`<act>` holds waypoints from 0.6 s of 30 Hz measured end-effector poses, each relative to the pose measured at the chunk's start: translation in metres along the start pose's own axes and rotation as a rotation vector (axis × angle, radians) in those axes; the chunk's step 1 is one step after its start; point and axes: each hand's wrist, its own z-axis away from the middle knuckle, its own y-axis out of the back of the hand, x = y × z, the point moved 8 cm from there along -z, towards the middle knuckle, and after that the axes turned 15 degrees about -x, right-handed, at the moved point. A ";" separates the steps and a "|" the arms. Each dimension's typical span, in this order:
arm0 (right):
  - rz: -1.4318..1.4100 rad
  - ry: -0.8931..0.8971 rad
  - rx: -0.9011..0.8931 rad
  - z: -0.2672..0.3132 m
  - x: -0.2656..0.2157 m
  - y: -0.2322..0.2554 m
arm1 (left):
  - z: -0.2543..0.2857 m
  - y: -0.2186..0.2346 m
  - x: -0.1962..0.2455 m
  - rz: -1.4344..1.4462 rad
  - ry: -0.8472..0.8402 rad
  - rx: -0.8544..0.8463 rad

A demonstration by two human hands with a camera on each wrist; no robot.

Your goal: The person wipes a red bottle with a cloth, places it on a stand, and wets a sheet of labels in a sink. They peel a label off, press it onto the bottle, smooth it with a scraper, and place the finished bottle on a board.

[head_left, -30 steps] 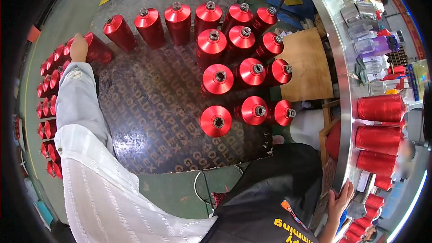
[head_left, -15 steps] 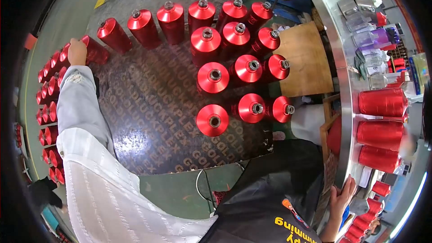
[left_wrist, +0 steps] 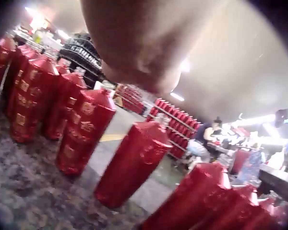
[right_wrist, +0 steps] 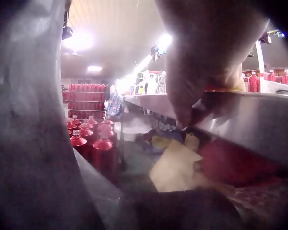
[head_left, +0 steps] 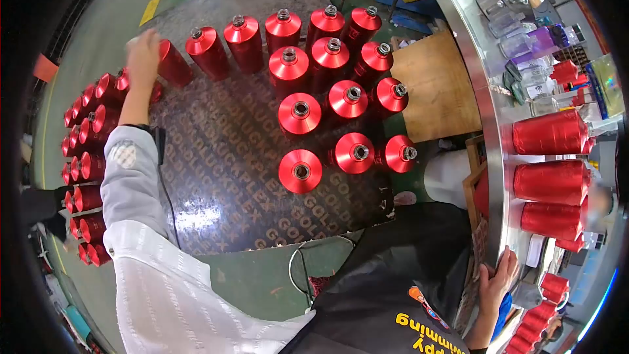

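Observation:
My left hand (head_left: 143, 62), blurred in the head view, is over the bend in the bottle row, beside a red bottle (head_left: 173, 65). In the left wrist view the hand (left_wrist: 139, 48) hangs above upright red bottles (left_wrist: 134, 160), with no bottle seen in it; its fingertips are not clear. My right hand (head_left: 496, 288) rests on the steel counter edge (head_left: 503, 223), thumb on the inner side. From the right wrist, the hand (right_wrist: 206, 62) shows over the steel rim (right_wrist: 259, 120), away from the bottles.
Red bottles (head_left: 300, 170) with glass necks stand in rows on the dark board (head_left: 223, 151), and more crowd its left side. A wooden board (head_left: 436, 85) lies beyond. Red bottles (head_left: 550, 181) and clear glass pieces (head_left: 517, 44) are on the steel counter.
The left hand has moved up and right in the head view, off the bottle tops at the bend. The head view has shifted slightly. My right hand has stayed on the counter edge.

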 end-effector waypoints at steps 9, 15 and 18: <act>-0.053 -0.012 0.003 0.000 -0.008 0.007 | -0.017 -0.070 0.077 0.023 -0.002 -0.406; -0.063 -0.018 0.032 0.001 -0.008 0.009 | -0.029 -0.066 0.055 0.008 0.100 -0.468; -0.077 -0.028 0.023 0.001 -0.005 0.007 | -0.031 -0.079 0.053 0.081 0.059 -0.492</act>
